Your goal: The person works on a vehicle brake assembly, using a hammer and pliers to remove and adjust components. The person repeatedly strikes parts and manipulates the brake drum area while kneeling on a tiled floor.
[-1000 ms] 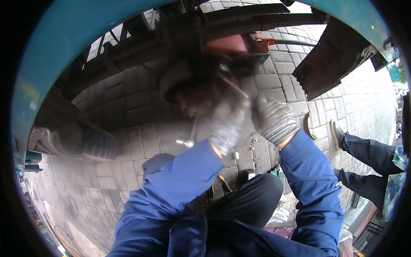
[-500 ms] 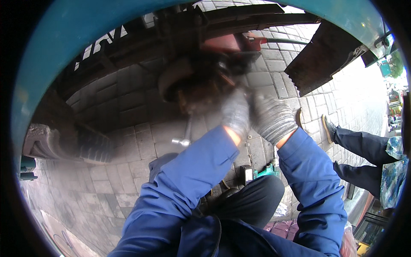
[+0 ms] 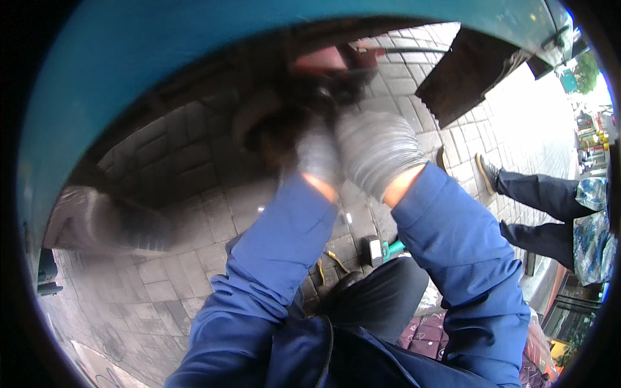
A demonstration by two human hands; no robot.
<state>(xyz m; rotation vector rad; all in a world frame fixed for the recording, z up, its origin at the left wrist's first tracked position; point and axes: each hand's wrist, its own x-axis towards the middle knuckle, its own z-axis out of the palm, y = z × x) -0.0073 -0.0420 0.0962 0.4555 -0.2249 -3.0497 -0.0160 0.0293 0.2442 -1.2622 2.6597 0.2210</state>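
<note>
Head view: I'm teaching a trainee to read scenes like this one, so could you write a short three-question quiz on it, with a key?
1. True or false: the left hand and the right hand are both gloved.
2. Multiple choice: what colour are the two slim handles lying on the paving?
A) red
B) yellow
C) white
3. Short answer: in the picture, which hand is nearer to the curved dark part under the vehicle body?

Key: 1. True. 2. B, yellow. 3. The left hand.
</note>
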